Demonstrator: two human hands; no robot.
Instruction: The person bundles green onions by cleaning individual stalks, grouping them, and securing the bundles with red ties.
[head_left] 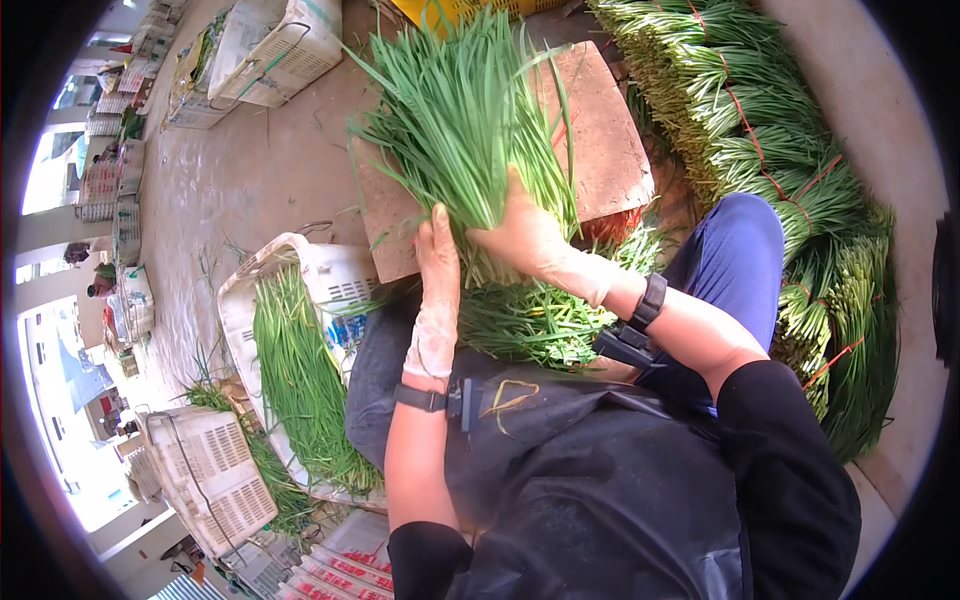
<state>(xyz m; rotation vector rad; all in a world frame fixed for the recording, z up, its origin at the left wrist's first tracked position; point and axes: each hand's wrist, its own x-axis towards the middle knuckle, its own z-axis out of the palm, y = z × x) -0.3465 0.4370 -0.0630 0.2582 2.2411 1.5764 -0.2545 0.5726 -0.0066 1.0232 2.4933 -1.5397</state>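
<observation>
A large loose bunch of garlic chives, long flat green leaves with paler stems, lies across a brown board in front of me. Thin pale gloves cover both hands. My left hand presses along the left side of the stem end, its fingers pointing away from me. From the right, my right hand grips the stems, thumb on top and its other fingers largely hidden. Between them the hands hold the bunch. Below the board, more cut chives lie close to my lap.
Tied chive bundles with red bands are stacked along the right wall. A white crate of loose chives stands at my left, another white crate beyond it. More crates sit at far left. Red ties show beneath the board.
</observation>
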